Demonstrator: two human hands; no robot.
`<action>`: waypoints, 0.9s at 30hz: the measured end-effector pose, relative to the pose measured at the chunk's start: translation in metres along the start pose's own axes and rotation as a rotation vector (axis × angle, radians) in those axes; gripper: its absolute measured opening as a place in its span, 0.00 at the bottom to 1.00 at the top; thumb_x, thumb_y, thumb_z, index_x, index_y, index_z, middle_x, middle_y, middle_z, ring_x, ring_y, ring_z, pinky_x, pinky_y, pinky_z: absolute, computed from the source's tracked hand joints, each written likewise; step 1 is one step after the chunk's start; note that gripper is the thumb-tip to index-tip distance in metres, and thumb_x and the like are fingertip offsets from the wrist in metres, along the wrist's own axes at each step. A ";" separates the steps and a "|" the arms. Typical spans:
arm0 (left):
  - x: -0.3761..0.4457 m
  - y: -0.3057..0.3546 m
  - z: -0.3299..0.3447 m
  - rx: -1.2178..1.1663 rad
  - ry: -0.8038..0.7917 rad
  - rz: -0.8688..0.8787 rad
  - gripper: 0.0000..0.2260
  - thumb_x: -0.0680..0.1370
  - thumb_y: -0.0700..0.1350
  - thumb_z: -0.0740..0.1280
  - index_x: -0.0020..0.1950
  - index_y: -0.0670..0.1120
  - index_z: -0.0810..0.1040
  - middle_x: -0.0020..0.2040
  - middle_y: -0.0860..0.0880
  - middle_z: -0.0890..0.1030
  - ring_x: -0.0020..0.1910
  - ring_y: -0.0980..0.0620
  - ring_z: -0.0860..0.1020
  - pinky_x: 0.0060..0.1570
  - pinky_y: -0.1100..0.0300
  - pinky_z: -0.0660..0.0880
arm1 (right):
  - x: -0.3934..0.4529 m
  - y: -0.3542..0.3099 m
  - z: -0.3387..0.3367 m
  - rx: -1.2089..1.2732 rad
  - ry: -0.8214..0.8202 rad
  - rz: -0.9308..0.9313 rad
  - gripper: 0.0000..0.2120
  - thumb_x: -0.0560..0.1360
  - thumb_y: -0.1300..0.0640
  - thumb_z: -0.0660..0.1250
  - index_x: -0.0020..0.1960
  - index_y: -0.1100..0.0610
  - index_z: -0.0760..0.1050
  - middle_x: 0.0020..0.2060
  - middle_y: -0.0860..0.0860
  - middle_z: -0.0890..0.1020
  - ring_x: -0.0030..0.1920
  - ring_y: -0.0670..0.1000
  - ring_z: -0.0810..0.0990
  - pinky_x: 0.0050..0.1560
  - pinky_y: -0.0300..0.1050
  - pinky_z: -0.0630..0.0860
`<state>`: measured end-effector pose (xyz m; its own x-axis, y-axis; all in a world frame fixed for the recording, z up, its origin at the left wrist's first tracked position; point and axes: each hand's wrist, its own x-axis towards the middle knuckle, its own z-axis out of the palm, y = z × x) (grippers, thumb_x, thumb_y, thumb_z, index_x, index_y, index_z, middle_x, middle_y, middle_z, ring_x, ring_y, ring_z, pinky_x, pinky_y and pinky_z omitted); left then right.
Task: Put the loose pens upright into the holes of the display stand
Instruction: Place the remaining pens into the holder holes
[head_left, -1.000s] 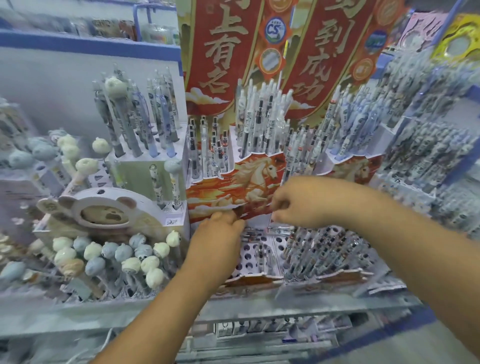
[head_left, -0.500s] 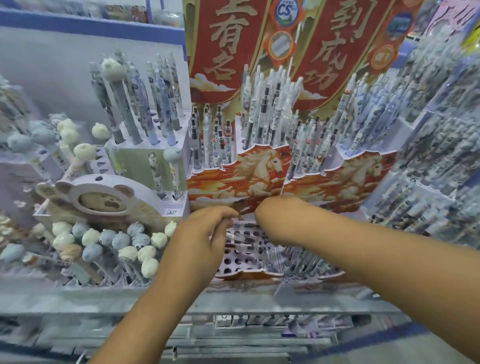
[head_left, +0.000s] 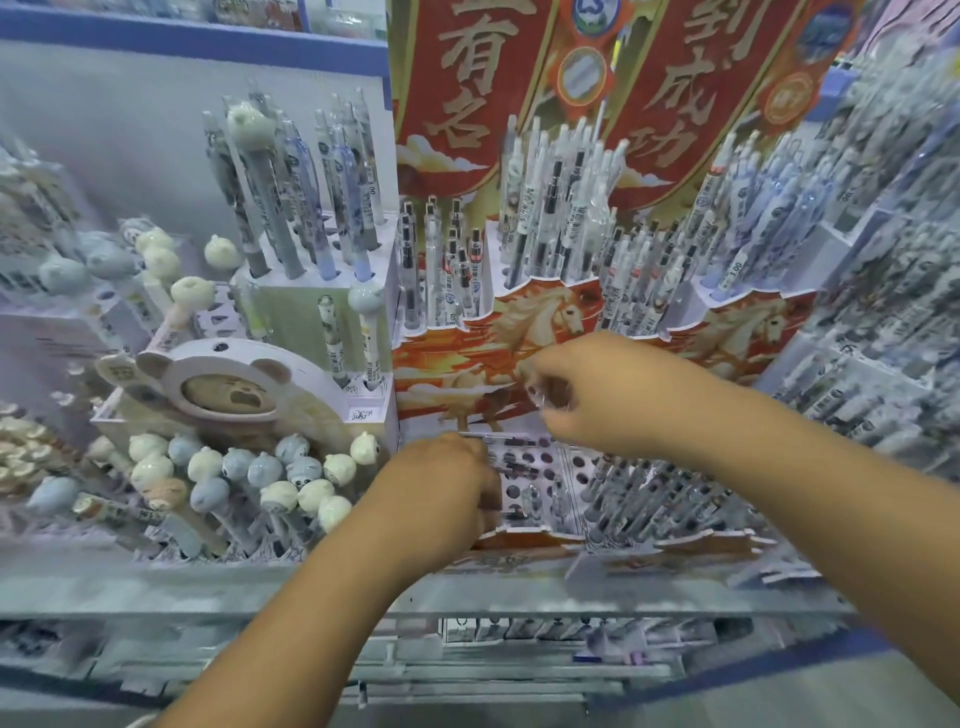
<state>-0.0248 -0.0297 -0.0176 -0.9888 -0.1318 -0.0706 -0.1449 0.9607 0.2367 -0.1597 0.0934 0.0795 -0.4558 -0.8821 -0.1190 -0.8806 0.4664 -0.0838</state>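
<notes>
The red display stand with horse artwork (head_left: 467, 364) has a low white front tier of holes (head_left: 567, 467). Loose clear pens (head_left: 514, 441) lie flat across that tier's left part. My left hand (head_left: 441, 493) rests knuckles-up on the tier, its fingers curled round the ends of those pens. My right hand (head_left: 602, 400) hovers just above the tier with fingers curled, pinching a clear pen (head_left: 540, 397) that is mostly hidden. Several pens stand upright in the tier's right part (head_left: 654, 499).
Upper tiers hold several upright pens (head_left: 550, 228). A bear-shaped stand (head_left: 228, 395) with animal-topped pens (head_left: 270, 473) sits to the left. More pen racks (head_left: 872, 291) crowd the right. A grey shelf edge (head_left: 467, 592) runs along the front.
My left hand has dropped onto the holed tier and closed over the lying pens. My right hand has moved slightly right and up, holding a pen.
</notes>
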 end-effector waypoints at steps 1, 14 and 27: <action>0.000 0.002 -0.002 0.004 0.017 -0.037 0.09 0.78 0.51 0.68 0.54 0.51 0.83 0.54 0.51 0.78 0.56 0.48 0.76 0.53 0.53 0.76 | -0.006 0.002 -0.004 0.124 0.064 0.021 0.02 0.76 0.55 0.68 0.48 0.53 0.78 0.39 0.46 0.81 0.40 0.47 0.80 0.40 0.41 0.79; -0.050 0.006 0.001 -0.877 0.638 -0.283 0.08 0.78 0.45 0.70 0.47 0.58 0.75 0.42 0.58 0.82 0.43 0.56 0.82 0.45 0.50 0.80 | -0.048 -0.032 0.028 0.660 0.190 0.005 0.06 0.78 0.57 0.68 0.50 0.47 0.81 0.41 0.46 0.85 0.42 0.47 0.84 0.46 0.52 0.82; -0.043 0.009 0.010 -0.825 0.489 -0.120 0.08 0.79 0.47 0.69 0.55 0.60 0.76 0.44 0.58 0.81 0.47 0.54 0.81 0.49 0.46 0.79 | -0.057 -0.024 0.051 0.501 0.158 0.114 0.06 0.78 0.53 0.68 0.52 0.45 0.81 0.41 0.44 0.85 0.41 0.46 0.84 0.46 0.51 0.82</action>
<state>0.0166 -0.0130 -0.0221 -0.8444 -0.4845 0.2286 -0.0420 0.4853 0.8734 -0.1066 0.1357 0.0383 -0.5933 -0.8049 -0.0077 -0.6721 0.5006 -0.5456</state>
